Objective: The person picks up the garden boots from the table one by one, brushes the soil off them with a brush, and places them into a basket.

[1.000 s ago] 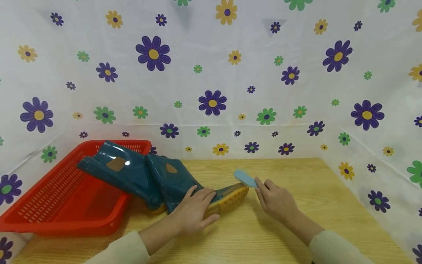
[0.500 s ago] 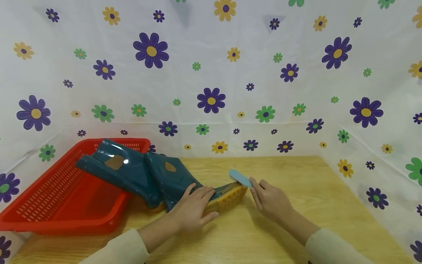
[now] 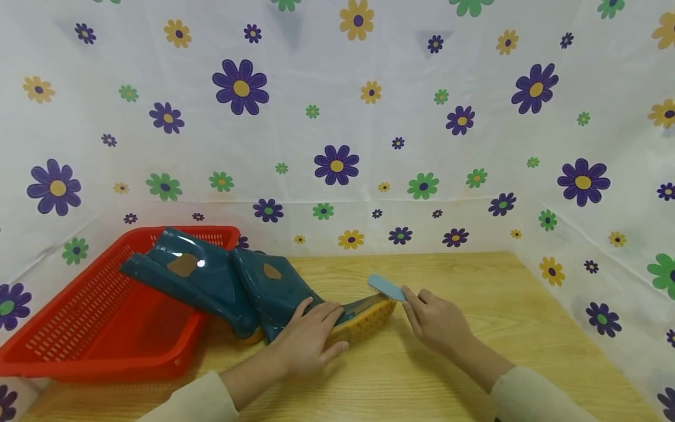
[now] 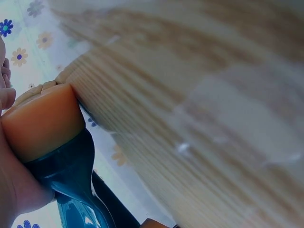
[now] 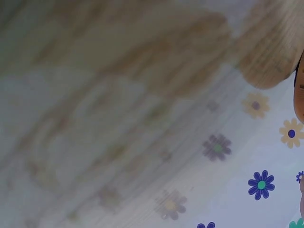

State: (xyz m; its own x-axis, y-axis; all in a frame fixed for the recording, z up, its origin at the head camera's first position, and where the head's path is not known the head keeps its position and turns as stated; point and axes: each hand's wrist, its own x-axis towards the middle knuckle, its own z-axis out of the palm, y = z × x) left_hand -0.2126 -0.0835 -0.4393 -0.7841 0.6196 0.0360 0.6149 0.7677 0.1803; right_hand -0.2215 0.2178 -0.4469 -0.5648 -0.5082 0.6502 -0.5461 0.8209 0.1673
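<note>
A dark teal rubber boot (image 3: pixel 274 287) with a tan sole (image 3: pixel 364 322) lies on its side in the head view. My left hand (image 3: pixel 308 337) rests across its foot, fingers extended, thumb along the sole side. The heel (image 4: pixel 47 121) shows beside that hand in the left wrist view. My right hand (image 3: pixel 437 322) grips the handle of a light blue brush (image 3: pixel 387 287). Its bristles face down at the boot's toe; whether they touch is too small to tell. In the right wrist view only a bit of the tan sole (image 5: pixel 299 92) shows at the right edge.
A red plastic basket (image 3: pixel 105 368) stands at the left of the wooden table (image 3: pixel 464 375). A second teal boot (image 3: pixel 197 275) leans over its rim, against the first boot. A white flowered cloth (image 3: pixel 295 135) hangs behind and along the sides.
My right hand and the brush have shifted slightly left over the boot's toe, with the bristles now closer to it. My left hand and both boots stay put.
</note>
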